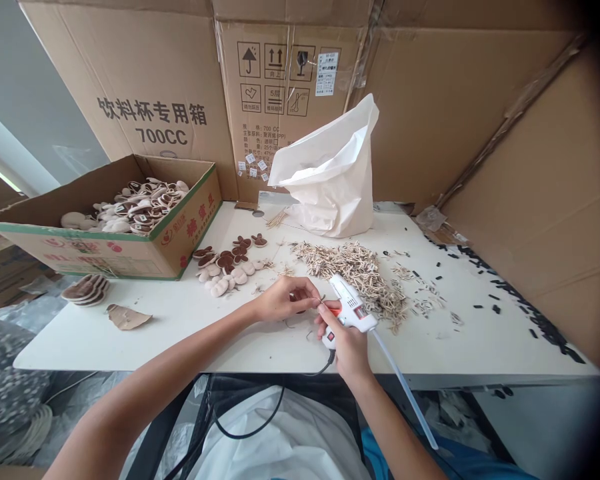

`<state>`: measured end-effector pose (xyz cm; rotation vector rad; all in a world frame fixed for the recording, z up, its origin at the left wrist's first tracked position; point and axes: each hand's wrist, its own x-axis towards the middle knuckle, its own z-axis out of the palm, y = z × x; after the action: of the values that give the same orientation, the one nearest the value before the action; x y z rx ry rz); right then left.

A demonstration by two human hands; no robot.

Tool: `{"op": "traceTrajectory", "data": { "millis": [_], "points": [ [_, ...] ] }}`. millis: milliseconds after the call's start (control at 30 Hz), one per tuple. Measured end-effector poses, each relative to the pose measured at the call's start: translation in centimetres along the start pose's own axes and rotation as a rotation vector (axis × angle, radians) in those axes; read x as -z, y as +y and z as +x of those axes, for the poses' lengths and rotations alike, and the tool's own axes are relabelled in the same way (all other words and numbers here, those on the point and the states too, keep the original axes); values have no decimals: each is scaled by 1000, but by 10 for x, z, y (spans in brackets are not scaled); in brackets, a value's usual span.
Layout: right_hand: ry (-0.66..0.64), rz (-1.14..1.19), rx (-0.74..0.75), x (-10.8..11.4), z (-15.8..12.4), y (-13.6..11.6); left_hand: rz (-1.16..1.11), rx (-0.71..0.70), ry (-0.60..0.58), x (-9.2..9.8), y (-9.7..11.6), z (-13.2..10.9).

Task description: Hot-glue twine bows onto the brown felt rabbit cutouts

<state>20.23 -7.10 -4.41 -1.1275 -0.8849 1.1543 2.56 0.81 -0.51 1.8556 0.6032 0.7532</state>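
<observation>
Close above the near edge of the white table (130, 340), my left hand (285, 300) pinches a small piece I can't make out. My right hand (343, 347) grips a white glue gun (353, 307) just beside it, and a pale heap of sticks (350, 273) crowds behind — little open room there.

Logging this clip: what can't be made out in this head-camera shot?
Head view only:
- What the left hand pinches: hidden by its fingers.
- The hot-glue gun's grip: hidden by the right hand.
- Single pieces in the pale pile: too small.
- The small label on the carton: text too small.
</observation>
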Motion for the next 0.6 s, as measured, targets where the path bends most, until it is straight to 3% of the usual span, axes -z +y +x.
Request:
{"op": "traceTrajectory", "data": {
  "millis": [233,600],
  "points": [
    [2,-36,0,2,0,2,111,-53,30,1,0,1],
    [43,-4,1,0,1,-1,159,-44,417,17,-11,3]
  ]
}}
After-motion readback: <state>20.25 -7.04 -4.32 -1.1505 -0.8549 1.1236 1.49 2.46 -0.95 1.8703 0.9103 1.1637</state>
